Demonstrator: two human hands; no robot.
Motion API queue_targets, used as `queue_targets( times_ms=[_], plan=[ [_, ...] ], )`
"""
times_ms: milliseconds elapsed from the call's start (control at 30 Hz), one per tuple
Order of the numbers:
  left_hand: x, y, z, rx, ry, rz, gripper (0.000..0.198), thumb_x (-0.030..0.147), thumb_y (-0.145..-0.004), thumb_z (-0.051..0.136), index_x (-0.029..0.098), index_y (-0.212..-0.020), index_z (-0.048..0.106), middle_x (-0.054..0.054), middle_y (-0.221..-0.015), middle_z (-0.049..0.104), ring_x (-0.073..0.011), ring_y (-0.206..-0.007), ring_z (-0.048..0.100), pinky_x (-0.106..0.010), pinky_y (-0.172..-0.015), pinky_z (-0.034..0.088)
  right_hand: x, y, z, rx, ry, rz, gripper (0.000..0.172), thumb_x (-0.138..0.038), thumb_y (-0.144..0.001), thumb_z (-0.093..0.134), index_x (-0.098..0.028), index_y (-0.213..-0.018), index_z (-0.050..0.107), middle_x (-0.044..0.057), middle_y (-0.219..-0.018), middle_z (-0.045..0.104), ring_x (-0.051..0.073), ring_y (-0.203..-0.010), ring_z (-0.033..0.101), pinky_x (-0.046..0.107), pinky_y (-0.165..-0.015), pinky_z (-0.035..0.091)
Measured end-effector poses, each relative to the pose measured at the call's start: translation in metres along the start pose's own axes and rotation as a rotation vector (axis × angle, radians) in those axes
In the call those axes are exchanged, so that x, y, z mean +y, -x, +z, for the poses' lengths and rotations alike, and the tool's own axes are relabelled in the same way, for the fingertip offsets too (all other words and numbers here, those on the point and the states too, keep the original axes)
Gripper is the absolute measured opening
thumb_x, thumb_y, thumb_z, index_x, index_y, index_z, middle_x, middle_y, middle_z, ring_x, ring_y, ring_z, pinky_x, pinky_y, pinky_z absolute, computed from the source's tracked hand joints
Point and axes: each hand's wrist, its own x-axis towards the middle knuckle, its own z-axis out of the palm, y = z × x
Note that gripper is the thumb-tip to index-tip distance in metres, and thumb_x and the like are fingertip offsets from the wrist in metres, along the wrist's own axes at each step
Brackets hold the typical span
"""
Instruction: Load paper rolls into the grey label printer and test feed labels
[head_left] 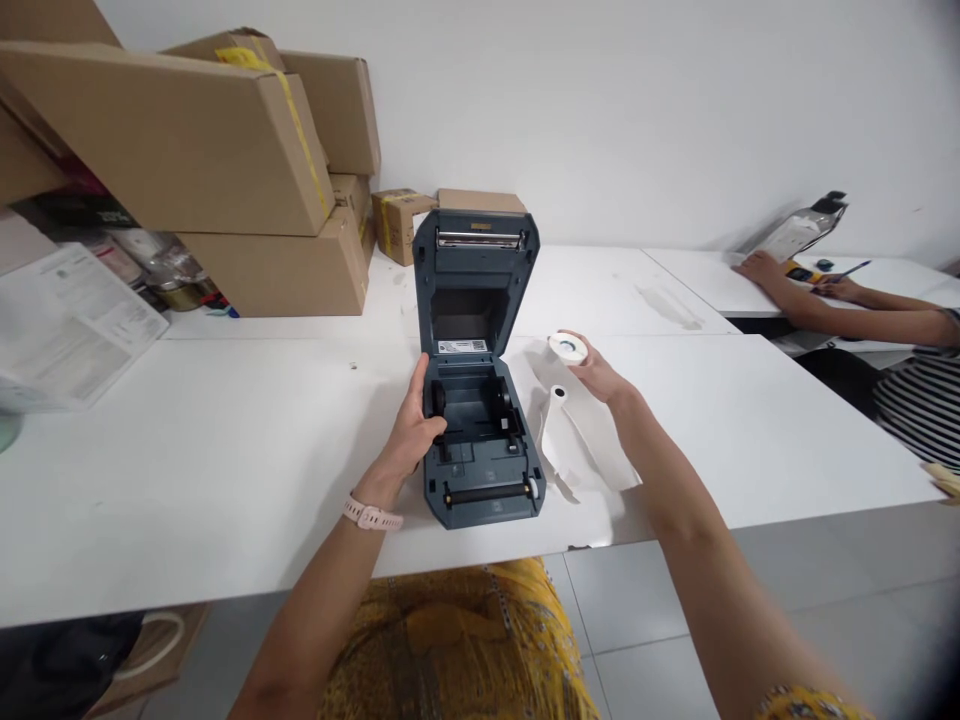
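- Head view: the printer (484, 495) sits mid-table (187, 450), its lid (475, 270) tipped back toward 12 o'clock, so the bay (474, 405) lies bare.
- The left hand (411, 425) grips the printer's 9 o'clock wall, thumb inside the bay, bracing it.
- The right hand (600, 375) pinches a small roll (568, 347) at 2 o'clock of the printer, end face up, clear of the bay.
- A second roll (558, 393) rests on loose paper (589, 455) at 3 o'clock.

left hand (415, 432) rests on the left wall of the dark blue-grey plastic label printer (480, 400), lid swung up | right hand (596, 372) holds a small white paper roll (568, 347) | second white roll with unwound strip (577, 440) lies on the white bench (187, 450) | stacked brown cardboard boxes (225, 160) at rear left | another person's hands (795, 275) far right
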Motion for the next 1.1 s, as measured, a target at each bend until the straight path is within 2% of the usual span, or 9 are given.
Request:
queue_targets(
  times_ms=[167, 333, 400, 500, 533, 600, 733, 900, 1100],
  plan=[
    [0.008, 0.0, 0.003, 0.012, -0.015, -0.031, 0.11, 0.008, -0.074, 0.065, 0.038, -0.17, 0.02, 0.005, -0.182, 0.018, -0.0266, -0.168, 0.016, -0.042, -0.138, 0.018, -0.022, -0.014, 0.005, -0.091, -0.018, 0.012, 0.107, -0.041, -0.058, 0.092, -0.023, -0.153, 0.047, 0.017, -0.155, 0.061, 0.03, -0.136, 0.064, 0.052, -0.117, 0.05],
    [0.015, 0.002, 0.007, 0.015, 0.006, -0.061, 0.109, 0.01, -0.074, 0.066, 0.039, -0.169, 0.021, 0.003, -0.18, 0.022, -0.028, -0.167, 0.023, -0.044, -0.137, 0.023, -0.078, 0.046, -0.015, 0.092, -0.11, -0.262, 0.041, -0.038, -0.081, 0.084, -0.03, -0.12, 0.071, 0.006, -0.13, 0.077, 0.023, -0.127, 0.07, 0.05, -0.118, 0.051],
    [0.017, 0.002, 0.008, 0.024, 0.01, -0.079, 0.11, 0.011, -0.073, 0.067, 0.038, -0.169, 0.022, 0.001, -0.18, 0.025, -0.0298, -0.165, 0.027, -0.045, -0.135, 0.028, -0.098, 0.082, -0.012, -0.163, -0.031, -0.302, 0.019, -0.042, -0.092, 0.075, -0.028, -0.104, 0.076, 0.005, -0.113, 0.081, 0.023, -0.111, 0.077, 0.048, -0.105, 0.06],
    [0.02, 0.001, 0.01, 0.042, 0.024, -0.099, 0.112, 0.013, -0.07, 0.069, 0.036, -0.169, 0.022, -0.001, -0.178, 0.028, -0.032, -0.163, 0.032, -0.046, -0.132, 0.034, -0.102, 0.124, 0.001, -0.59, 0.378, -0.188, 0.024, -0.043, -0.1, 0.065, -0.025, -0.109, 0.079, 0.007, -0.106, 0.083, 0.022, -0.097, 0.079, 0.04, -0.088, 0.065],
    [0.02, 0.001, 0.01, 0.046, 0.027, -0.101, 0.113, 0.013, -0.069, 0.069, 0.036, -0.169, 0.022, -0.001, -0.178, 0.029, -0.0325, -0.163, 0.032, -0.046, -0.132, 0.035, -0.095, 0.133, 0.005, -0.588, 0.531, -0.146, 0.026, -0.042, -0.101, 0.062, -0.025, -0.111, 0.079, 0.007, -0.105, 0.083, 0.023, -0.092, 0.079, 0.04, -0.084, 0.064],
    [0.02, 0.0, 0.011, 0.049, 0.024, -0.095, 0.114, 0.012, -0.067, 0.068, 0.033, -0.169, 0.023, -0.002, -0.178, 0.03, -0.0326, -0.163, 0.031, -0.046, -0.132, 0.033, -0.071, 0.14, 0.01, -0.372, 0.744, -0.08, 0.026, -0.041, -0.101, 0.058, -0.026, -0.107, 0.078, 0.008, -0.103, 0.083, 0.025, -0.086, 0.078, 0.044, -0.082, 0.064],
    [0.02, -0.001, 0.012, 0.055, 0.032, -0.084, 0.115, 0.01, -0.064, 0.064, 0.031, -0.169, 0.022, -0.004, -0.177, 0.032, -0.0312, -0.163, 0.032, -0.046, -0.133, 0.031, -0.019, 0.13, 0.02, 0.045, 0.701, -0.015, 0.037, -0.051, -0.098, 0.059, -0.024, -0.121, 0.071, 0.014, -0.118, 0.079, 0.033, -0.108, 0.077, 0.057, -0.098, 0.061],
    [0.022, 0.001, 0.012, 0.042, 0.024, -0.095, 0.115, 0.009, -0.065, 0.062, 0.031, -0.17, 0.021, -0.004, -0.178, 0.03, -0.0312, -0.161, 0.034, -0.048, -0.132, 0.033, 0.004, 0.105, 0.047, 0.065, 0.265, -0.069, 0.08, -0.068, -0.083, 0.076, -0.025, -0.146, 0.053, 0.016, -0.154, 0.059, 0.034, -0.14, 0.061, 0.053, -0.119, 0.048],
    [0.011, -0.001, 0.007, 0.025, 0.017, -0.038, 0.11, 0.009, -0.068, 0.065, 0.039, -0.167, 0.028, 0.003, -0.178, 0.029, -0.0298, -0.166, 0.023, -0.049, -0.136, 0.023, -0.025, 0.107, 0.056, -0.015, 0.032, -0.14, 0.069, -0.081, -0.092, 0.051, -0.028, -0.135, 0.062, 0.013, -0.109, 0.077, 0.031, -0.099, 0.075, 0.05, -0.087, 0.063]
  ],
)
